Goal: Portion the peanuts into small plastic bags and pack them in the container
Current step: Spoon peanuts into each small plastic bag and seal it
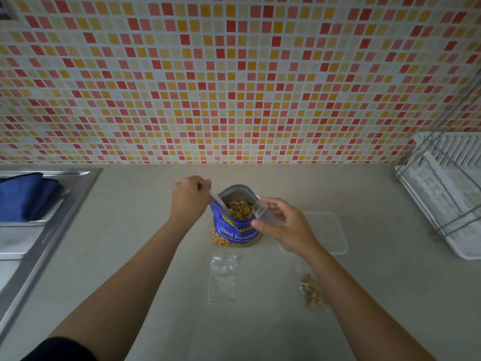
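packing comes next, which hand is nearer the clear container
Right. The right hand sits just left of the container; the left hand is farther left, across the peanut bag.

The person wears a black cloth sleeve (59,350) on the left arm. It is short and ends above the elbow with a soft, rounded edge. The cloth is too dark to show any weave or print. Below it the left forearm (125,280) is bare down to the left hand (191,196). The right forearm (364,303) is bare along all the length that can be seen, up to the right hand (283,225). Both arms are slim. The thumb nail (254,224) of the right hand is short and plain.
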